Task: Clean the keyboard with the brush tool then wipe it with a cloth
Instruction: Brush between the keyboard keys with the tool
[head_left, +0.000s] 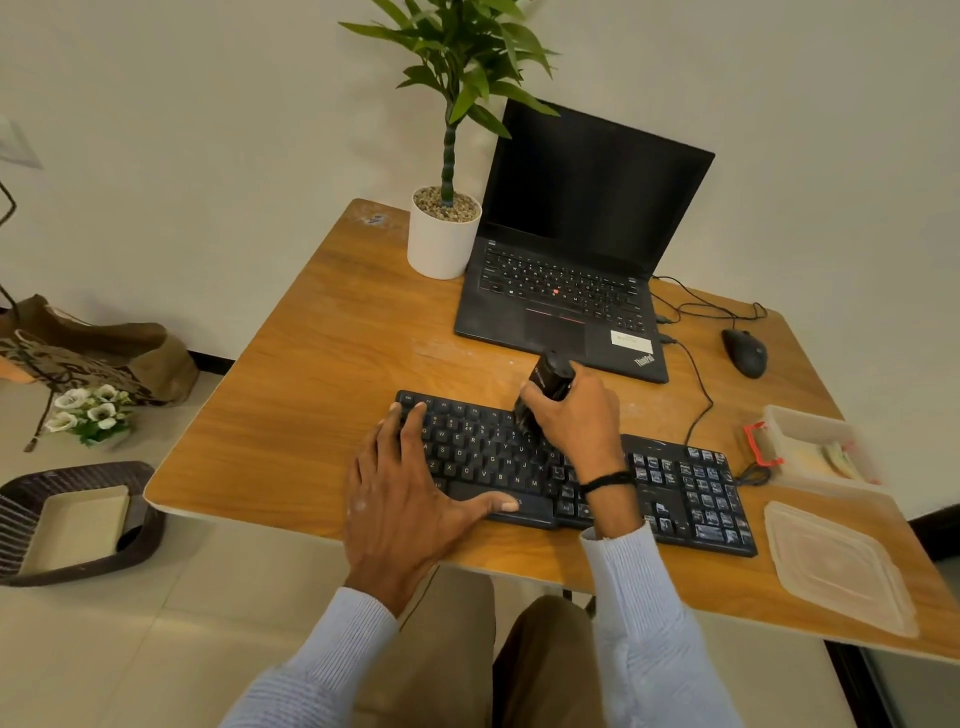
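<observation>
Right hand (576, 415) clasps brush tool (548, 382), bristles apparently on keyboard (691, 488); should flat left hand (400, 499) slip, keyboard may skid off table (311, 364) front edge.

It looked like a small office corner: a wooden desk (311, 389) mid-frame against a plain wall (208, 156) bore a laptop (571, 270), keyboard (696, 488), wired mouse (745, 353) and potted plant (441, 244), with a basket (140, 540) on the tiled floor (218, 597) at lower left.
</observation>
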